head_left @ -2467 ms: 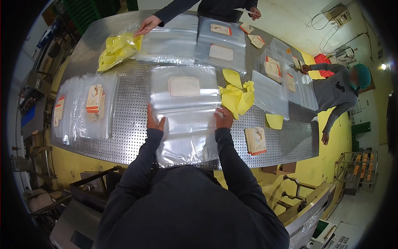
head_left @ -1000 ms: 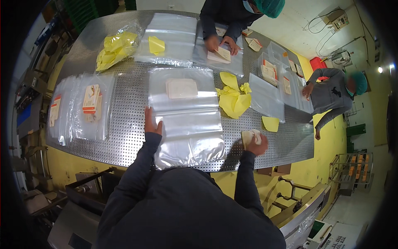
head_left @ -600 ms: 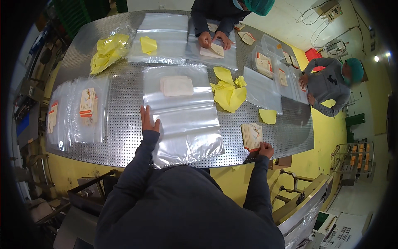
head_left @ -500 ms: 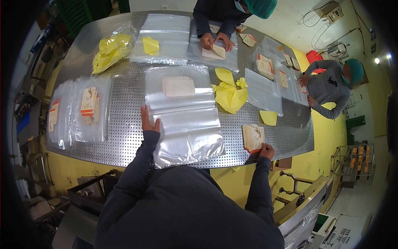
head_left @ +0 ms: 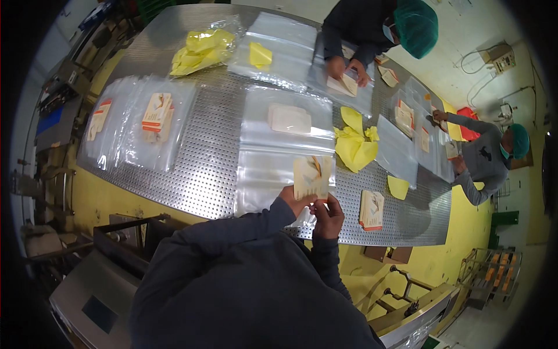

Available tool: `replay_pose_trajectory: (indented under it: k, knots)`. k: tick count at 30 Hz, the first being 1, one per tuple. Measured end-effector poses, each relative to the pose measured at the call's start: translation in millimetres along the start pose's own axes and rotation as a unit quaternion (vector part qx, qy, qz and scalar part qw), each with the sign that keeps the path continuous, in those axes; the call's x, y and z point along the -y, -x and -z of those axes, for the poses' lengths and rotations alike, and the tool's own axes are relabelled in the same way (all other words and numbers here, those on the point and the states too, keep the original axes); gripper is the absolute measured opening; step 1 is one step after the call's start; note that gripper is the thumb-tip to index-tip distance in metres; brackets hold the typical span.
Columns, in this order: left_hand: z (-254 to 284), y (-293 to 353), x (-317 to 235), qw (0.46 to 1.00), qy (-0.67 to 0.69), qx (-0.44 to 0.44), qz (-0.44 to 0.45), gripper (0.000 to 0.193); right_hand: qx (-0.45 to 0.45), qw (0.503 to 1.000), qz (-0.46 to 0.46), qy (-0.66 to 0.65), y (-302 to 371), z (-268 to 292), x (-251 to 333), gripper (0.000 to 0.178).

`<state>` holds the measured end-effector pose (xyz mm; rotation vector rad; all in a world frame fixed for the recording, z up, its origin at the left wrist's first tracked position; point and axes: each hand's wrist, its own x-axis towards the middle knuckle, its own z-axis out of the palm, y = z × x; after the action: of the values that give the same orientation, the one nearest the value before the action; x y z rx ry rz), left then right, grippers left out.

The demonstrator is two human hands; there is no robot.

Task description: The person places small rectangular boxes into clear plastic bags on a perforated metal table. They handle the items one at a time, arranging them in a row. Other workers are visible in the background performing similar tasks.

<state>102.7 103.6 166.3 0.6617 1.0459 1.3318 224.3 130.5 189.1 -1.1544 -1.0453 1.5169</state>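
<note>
Over the near end of a pile of clear plastic bags (head_left: 256,148), I hold a printed cream card (head_left: 309,176) with an orange-red edge. My left hand (head_left: 296,199) grips its lower left part. The fingers of my right hand (head_left: 329,216) pinch the lower right corner. Farther up on the top bag lies a small stack of blank-looking pale cards (head_left: 289,120). To the right of my hands, a stack of printed cards (head_left: 371,210) rests on the perforated metal table (head_left: 197,151).
Crumpled yellow sheets (head_left: 356,148) lie right of the bags, a yellow piece (head_left: 398,187) nearer. At left are more bags with printed cards (head_left: 157,113). Yellow sheets in plastic (head_left: 203,51) lie far left. Two co-workers in green hairnets (head_left: 415,29) handle cards across the table and at right.
My right hand has left the card stack and come left with a card. My left hand has moved off the bag's left edge onto that card. The whole view has shifted.
</note>
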Motion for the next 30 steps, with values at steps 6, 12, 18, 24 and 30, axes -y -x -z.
replay_pose_trajectory:
  k: [6, 12, 18, 24, 30]
  knots:
    - [5, 3, 4, 0.994, -0.014, -0.099, -0.046, 0.028, 0.039, 0.997, -0.012, 0.067, -6, 6, -21, 0.012]
    - [4, 10, -10, 0.990, -0.022, -0.124, -0.066, 0.027, 0.038, 0.997, -0.069, -0.013, 0, -4, -14, 0.017]
    - [8, 11, -1, 0.987, -0.053, -0.131, -0.074, 0.023, 0.112, 0.984, -0.085, -0.108, 1, 1, -11, 0.014]
    - [4, 14, -9, 0.989, -0.060, -0.127, -0.054, 0.022, 0.082, 0.994, -0.061, -0.026, -4, 9, -25, 0.013]
    - [5, 15, 1, 0.987, -0.069, -0.131, -0.065, 0.023, 0.070, 0.989, -0.010, 0.127, -2, 2, -13, 0.018]
